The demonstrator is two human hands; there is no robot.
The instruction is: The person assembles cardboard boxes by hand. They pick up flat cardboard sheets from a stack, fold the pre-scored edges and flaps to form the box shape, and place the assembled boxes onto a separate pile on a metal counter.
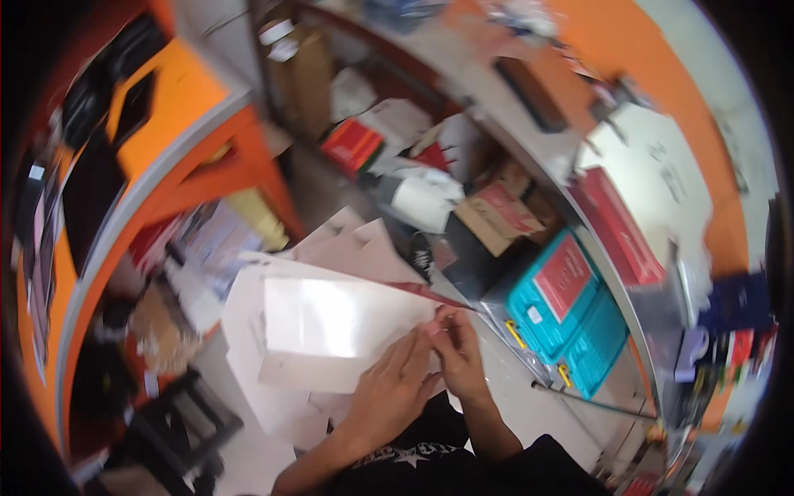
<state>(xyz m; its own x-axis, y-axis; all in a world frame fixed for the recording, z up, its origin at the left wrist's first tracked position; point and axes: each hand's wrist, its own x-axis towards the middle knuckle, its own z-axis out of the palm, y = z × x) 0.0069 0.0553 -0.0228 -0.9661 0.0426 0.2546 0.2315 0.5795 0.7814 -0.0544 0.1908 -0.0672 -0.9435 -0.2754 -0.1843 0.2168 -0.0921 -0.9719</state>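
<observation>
A glossy white card sheet or flat box (318, 318) lies in front of me, with a bright patch of light on it. My left hand (395, 382) rests on its right part, fingers stretched out and close together. Beside it, my right hand (459, 351) is closed in a pinch at the sheet's right corner; what is between its fingertips is too small to make out. Larger pale cut cardboard pieces (244, 355) spread out under and behind the sheet. A thin dark red edge runs along the sheet's far right side.
A teal plastic toolbox (517, 302) with yellow latches stands to the right, below a long counter (529, 140). White board and a red box (616, 223) lie on the counter. On the left are an orange table (186, 83) and a black stool (186, 422). Boxes and paper clutter the far floor.
</observation>
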